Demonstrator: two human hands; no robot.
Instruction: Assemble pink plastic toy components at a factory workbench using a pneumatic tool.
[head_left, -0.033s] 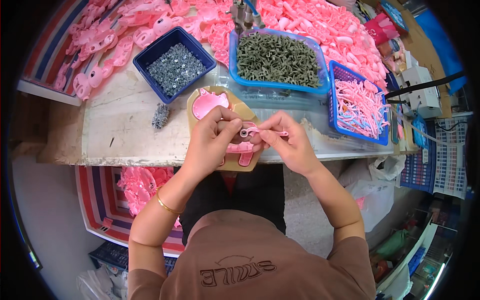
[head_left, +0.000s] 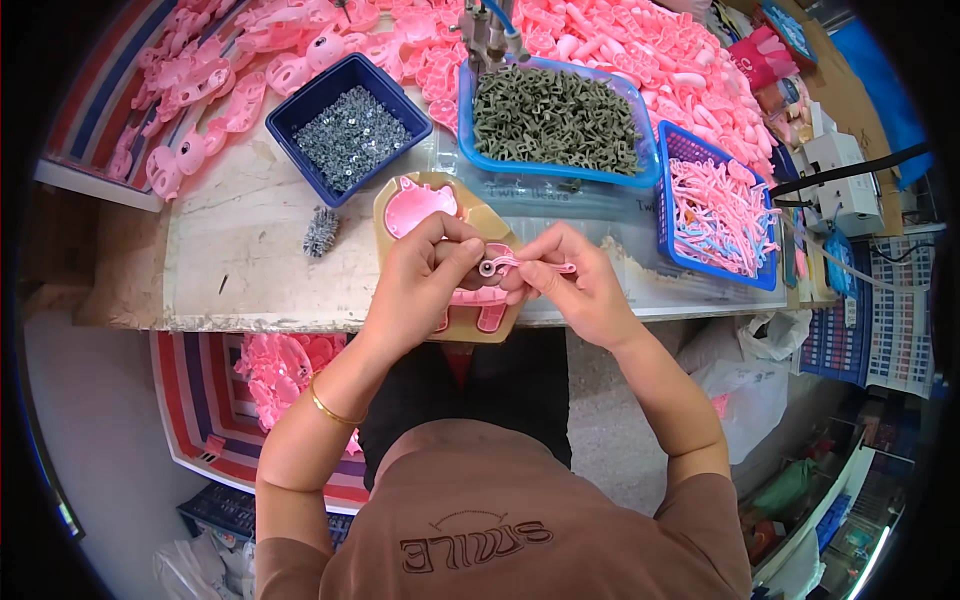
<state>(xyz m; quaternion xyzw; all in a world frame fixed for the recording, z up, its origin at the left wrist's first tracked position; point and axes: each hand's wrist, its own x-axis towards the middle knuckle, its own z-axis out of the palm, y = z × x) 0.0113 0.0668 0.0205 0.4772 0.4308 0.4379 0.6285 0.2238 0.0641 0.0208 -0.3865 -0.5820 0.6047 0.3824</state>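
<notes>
Close together over the front of the table, both my hands are closed in pinches. My left hand grips a small round grey ring with a dark centre between thumb and fingers. My right hand pinches a thin pink plastic strip, whose curved end meets the ring; whether the two are joined I cannot tell. Below my hands lies a tan holder at the table edge. Set in it are a round pink shell and pink leg-shaped pieces, partly hidden by my fingers.
A navy bin of small grey parts stands left. Behind my hands is a blue tub of green-grey clips, under a metal tool head. At right sits a blue basket of pink and blue strips. Pink parts heap behind.
</notes>
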